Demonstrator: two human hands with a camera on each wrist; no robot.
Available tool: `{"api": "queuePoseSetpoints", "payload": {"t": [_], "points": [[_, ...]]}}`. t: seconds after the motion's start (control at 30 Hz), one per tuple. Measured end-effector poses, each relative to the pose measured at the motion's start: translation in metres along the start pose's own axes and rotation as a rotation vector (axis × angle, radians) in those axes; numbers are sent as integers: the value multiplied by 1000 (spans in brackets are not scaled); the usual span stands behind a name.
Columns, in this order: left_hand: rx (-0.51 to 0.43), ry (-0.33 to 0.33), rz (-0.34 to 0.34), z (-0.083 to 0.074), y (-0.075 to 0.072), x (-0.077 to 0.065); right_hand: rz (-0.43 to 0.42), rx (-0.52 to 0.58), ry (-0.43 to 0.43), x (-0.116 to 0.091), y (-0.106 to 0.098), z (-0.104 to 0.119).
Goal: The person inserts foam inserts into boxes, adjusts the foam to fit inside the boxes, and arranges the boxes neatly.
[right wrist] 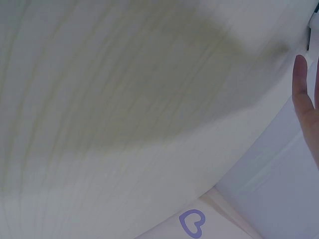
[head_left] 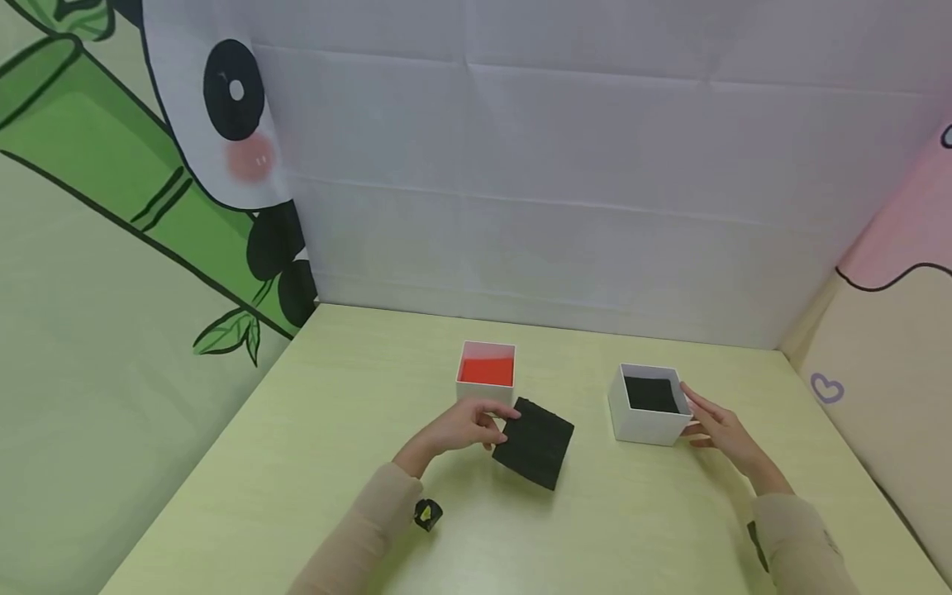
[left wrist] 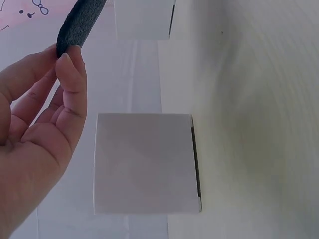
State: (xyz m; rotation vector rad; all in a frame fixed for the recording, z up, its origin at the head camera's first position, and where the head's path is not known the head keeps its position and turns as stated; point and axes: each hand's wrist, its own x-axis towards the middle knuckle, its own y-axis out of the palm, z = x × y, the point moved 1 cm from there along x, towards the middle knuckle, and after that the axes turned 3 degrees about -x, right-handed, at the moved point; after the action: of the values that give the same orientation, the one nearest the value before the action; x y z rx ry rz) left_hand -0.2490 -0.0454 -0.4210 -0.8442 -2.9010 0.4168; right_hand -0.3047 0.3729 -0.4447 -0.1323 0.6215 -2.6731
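My left hand (head_left: 464, 426) pinches a thin black square pad (head_left: 535, 444) by one edge between thumb and fingers. The pad tilts above the table, just in front of a white box (head_left: 476, 392) with a red sheet (head_left: 487, 370) inside. From the left wrist, the pad (left wrist: 79, 25) shows a dark, rough, foam-like edge. To the right stands a second open white box (head_left: 647, 427), holding a black piece (head_left: 650, 394). Fairly straight fingers of my right hand (head_left: 732, 442) lie against that box's right side; in the right wrist view only part of this hand (right wrist: 309, 109) shows.
Both boxes stand on a pale wood-grain table (head_left: 357, 364). A small black object with a yellow-green middle (head_left: 427, 514) shows beside the left sleeve. A white cloth backdrop (head_left: 521, 182) rises at the table's back edge, with printed cloth on both sides.
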Motion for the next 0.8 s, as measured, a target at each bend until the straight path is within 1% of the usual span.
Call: {"api": "queuePoseSetpoints", "payload": {"t": [0.33, 0.6, 0.8], "points": [[-36, 32, 0, -6, 14, 17, -10, 1, 8, -1, 3, 1], [-48, 4, -34, -11, 30, 36, -31, -10, 22, -2, 4, 0], [-89, -23, -50, -14, 44, 53, -37, 13, 44, -4, 7, -1]]}}
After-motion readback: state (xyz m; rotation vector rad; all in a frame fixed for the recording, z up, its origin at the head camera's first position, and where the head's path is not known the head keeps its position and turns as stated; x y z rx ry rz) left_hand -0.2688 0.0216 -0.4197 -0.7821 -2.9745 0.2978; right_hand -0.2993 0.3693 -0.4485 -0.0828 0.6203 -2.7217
